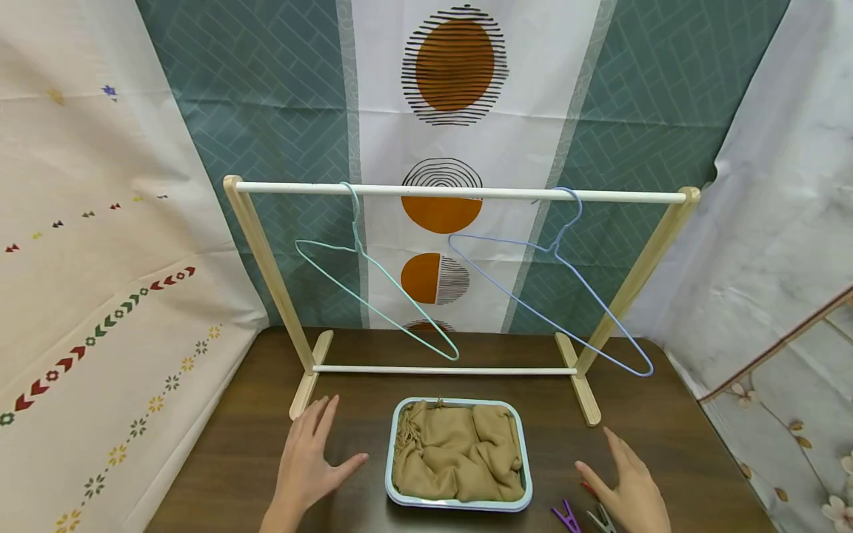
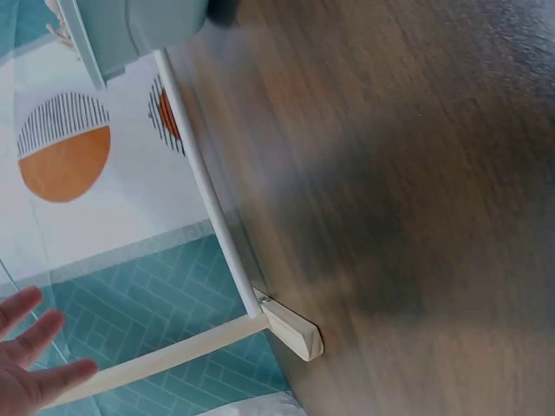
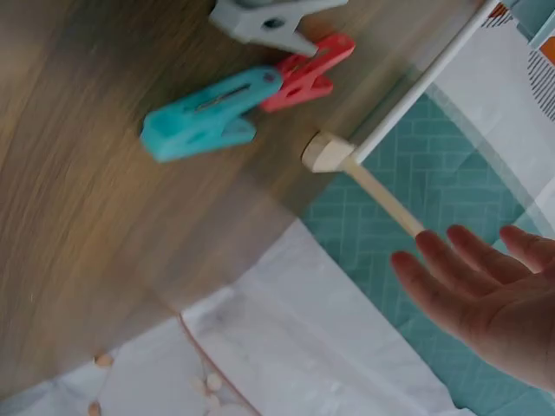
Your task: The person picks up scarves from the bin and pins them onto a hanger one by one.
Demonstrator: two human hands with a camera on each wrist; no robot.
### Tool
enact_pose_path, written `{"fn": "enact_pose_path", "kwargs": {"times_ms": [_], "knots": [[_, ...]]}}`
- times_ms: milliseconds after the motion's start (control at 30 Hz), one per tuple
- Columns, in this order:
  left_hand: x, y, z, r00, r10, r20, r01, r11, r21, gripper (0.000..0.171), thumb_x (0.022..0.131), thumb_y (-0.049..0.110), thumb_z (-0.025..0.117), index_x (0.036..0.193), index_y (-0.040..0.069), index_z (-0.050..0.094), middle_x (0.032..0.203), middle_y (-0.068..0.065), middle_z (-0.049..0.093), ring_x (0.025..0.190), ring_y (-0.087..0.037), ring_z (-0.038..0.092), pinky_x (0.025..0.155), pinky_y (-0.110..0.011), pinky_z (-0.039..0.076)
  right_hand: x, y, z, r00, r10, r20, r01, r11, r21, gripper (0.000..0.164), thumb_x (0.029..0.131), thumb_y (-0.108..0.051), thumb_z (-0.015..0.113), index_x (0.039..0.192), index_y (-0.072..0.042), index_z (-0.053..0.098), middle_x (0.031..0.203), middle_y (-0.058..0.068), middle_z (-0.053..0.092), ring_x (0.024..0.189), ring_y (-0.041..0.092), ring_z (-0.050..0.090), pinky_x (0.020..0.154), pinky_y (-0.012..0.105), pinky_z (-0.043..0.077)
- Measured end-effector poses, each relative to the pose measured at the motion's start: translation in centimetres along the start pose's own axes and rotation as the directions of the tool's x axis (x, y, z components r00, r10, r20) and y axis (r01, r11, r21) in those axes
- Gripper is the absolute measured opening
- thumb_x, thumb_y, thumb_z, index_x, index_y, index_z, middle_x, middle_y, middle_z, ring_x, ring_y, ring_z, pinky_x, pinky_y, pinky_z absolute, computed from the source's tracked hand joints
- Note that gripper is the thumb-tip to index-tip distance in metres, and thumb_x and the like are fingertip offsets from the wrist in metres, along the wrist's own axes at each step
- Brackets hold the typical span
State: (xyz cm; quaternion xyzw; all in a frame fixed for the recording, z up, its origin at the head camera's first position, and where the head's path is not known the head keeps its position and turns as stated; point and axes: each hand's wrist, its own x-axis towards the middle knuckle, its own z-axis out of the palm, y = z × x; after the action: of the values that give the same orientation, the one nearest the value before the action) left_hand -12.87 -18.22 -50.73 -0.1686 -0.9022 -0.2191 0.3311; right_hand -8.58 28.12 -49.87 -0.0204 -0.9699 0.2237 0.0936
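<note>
My left hand (image 1: 309, 459) hovers with fingers spread and thumb out, left of a pale blue tub (image 1: 460, 505). In that tub lies a tan fringed cloth (image 1: 460, 451), bunched in folds. To the tub's right, my right hand (image 1: 629, 492) has its fingers extended over some clothespins. A purple clothespin (image 1: 568, 516) and a grey clothespin (image 1: 603, 520) show beside it, while a red clothespin (image 1: 588, 488) is partly covered by the thumb. The right wrist view adds a teal clothespin (image 3: 208, 113). Neither hand holds anything.
Behind the tub stands a wooden rack (image 1: 273, 274) with a white top bar (image 1: 400, 190). From the bar hang a mint green hanger (image 1: 355, 215) and a blue hanger (image 1: 555, 249). Patterned cloths (image 1: 266, 89) hang behind and at both sides of the dark wooden table (image 1: 226, 444).
</note>
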Motion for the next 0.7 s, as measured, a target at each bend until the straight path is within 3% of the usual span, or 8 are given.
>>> {"fn": "enact_pose_path", "kwargs": {"times_ms": [200,367,467,700], "knots": [[0.5,0.4,0.3,0.999,0.012,0.041,-0.010,0.999,-0.044,0.093,0.061,0.056,0.075,0.133,0.006,0.045,0.125,-0.020,0.048,0.107,-0.035,0.049,0.077,-0.050,0.045,0.4,-0.8,0.8,0.999,-0.030,-0.022,0.032,0.989,0.141,0.063,0.086,-0.034,0.062,0.129,0.007,0.041,0.120,0.036,0.046,0.103,0.053,0.047,0.077,0.062,0.040],[1.0,0.6,0.6,0.994,0.045,0.097,-0.036,0.995,-0.091,0.092,0.060,0.049,0.079,0.134,0.007,0.043,0.126,-0.020,0.048,0.107,-0.036,0.051,0.072,-0.048,0.048,0.7,-1.4,1.7,0.997,-0.058,-0.045,0.068,0.967,0.246,0.056,0.085,-0.024,0.064,0.127,0.007,0.044,0.117,0.032,0.051,0.094,0.045,0.056,0.065,0.043,0.051],[1.3,0.9,0.9,0.990,0.063,0.127,-0.049,0.992,-0.113,0.091,0.060,0.046,0.080,0.134,0.008,0.044,0.127,-0.018,0.048,0.107,-0.035,0.052,0.070,-0.047,0.049,0.9,-1.7,2.2,0.997,-0.063,-0.040,0.072,0.953,0.294,0.053,0.084,-0.020,0.065,0.127,0.005,0.046,0.117,0.029,0.053,0.092,0.041,0.059,0.061,0.033,0.051],[1.6,1.6,1.5,0.979,0.097,0.179,-0.071,0.987,-0.143,0.089,0.061,0.045,0.080,0.135,0.010,0.043,0.124,-0.017,0.050,0.107,-0.032,0.053,0.072,-0.045,0.049,1.0,-2.1,3.8,1.000,-0.003,0.030,-0.011,0.892,0.452,0.050,0.084,-0.015,0.065,0.128,0.003,0.047,0.116,0.029,0.053,0.089,0.034,0.062,0.069,0.034,0.052]]}}
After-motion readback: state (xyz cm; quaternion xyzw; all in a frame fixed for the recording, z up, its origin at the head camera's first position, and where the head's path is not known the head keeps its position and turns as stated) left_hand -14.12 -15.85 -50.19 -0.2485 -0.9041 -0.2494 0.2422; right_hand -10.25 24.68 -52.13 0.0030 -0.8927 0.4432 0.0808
